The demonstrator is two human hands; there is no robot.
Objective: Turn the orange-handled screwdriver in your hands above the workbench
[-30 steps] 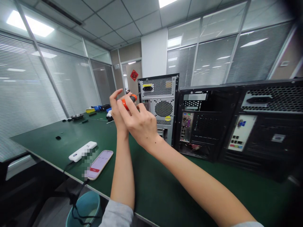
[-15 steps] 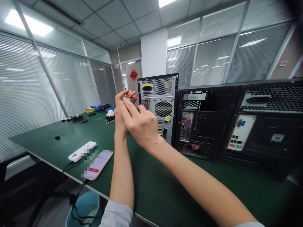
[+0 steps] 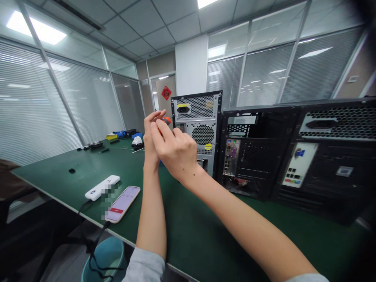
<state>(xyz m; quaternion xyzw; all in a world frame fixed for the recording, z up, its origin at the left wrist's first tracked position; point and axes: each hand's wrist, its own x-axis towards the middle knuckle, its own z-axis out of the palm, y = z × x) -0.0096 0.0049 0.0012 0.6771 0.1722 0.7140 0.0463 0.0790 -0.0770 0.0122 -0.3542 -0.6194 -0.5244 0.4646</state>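
Note:
A screwdriver [image 3: 167,120] with an orange and black handle is held between my two hands, its thin shaft pointing at the upper left edge of the silver-backed computer case [image 3: 202,122]. My right hand [image 3: 178,150] is closed around the handle's rear, covering most of it. Behind it, my left hand [image 3: 149,131] curls its fingers over the front part of the handle. Where the screwdriver's tip meets the case edge is too small to make out. My left palm is mostly hidden by the right hand.
Two black computer cases, one with open slots [image 3: 249,156] and one with a white port plate [image 3: 299,164], stand to the right. A phone [image 3: 125,201] and a white power bank [image 3: 102,188] lie at left on the green table [image 3: 58,172]. Below is a teal bin [image 3: 105,258].
My right hand has turned slightly around the handle, and less of its black part shows. Both hands have shifted a little to the right.

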